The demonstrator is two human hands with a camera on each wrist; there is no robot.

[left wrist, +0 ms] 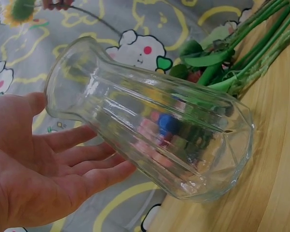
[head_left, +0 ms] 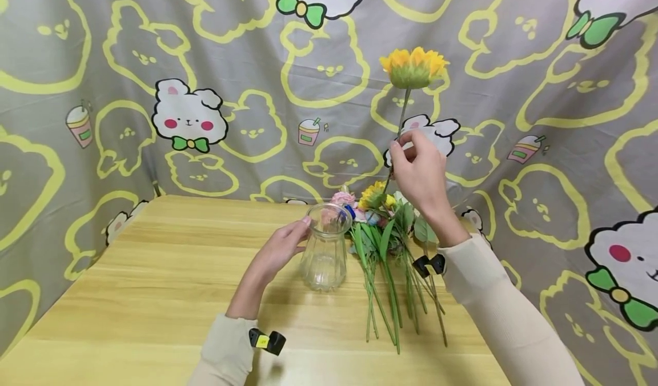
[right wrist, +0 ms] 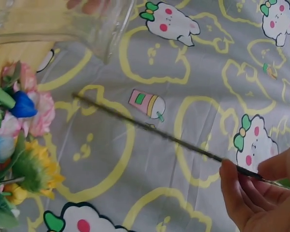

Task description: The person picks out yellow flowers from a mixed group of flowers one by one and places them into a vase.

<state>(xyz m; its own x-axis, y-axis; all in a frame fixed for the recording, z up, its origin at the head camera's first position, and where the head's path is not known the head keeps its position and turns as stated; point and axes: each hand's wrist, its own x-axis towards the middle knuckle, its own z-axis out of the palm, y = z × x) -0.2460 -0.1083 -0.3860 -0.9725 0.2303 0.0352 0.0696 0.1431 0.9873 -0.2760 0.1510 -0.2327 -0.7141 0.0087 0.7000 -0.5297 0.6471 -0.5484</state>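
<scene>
My right hand (head_left: 420, 172) pinches the thin stem of a sunflower (head_left: 413, 67) between thumb and fingertips, its yellow head up against the curtain. In the right wrist view the bare dark stem (right wrist: 150, 126) slants from the fingers toward the vase mouth, its lower end free in the air. A clear glass vase (head_left: 325, 263) with a flared rim stands upright on the table. Beside it is my left hand (left wrist: 63, 164), palm toward the glass, thumb at the rim and loosely extended fingers along the side.
Right of the vase lies a pile of flowers, with a pink bloom (head_left: 342, 198), another sunflower (head_left: 372, 195), a blue bud (right wrist: 24, 104) and green stems (head_left: 390, 294) pointing toward me. A patterned grey curtain (head_left: 247, 49) hangs behind the wooden table (head_left: 169, 272).
</scene>
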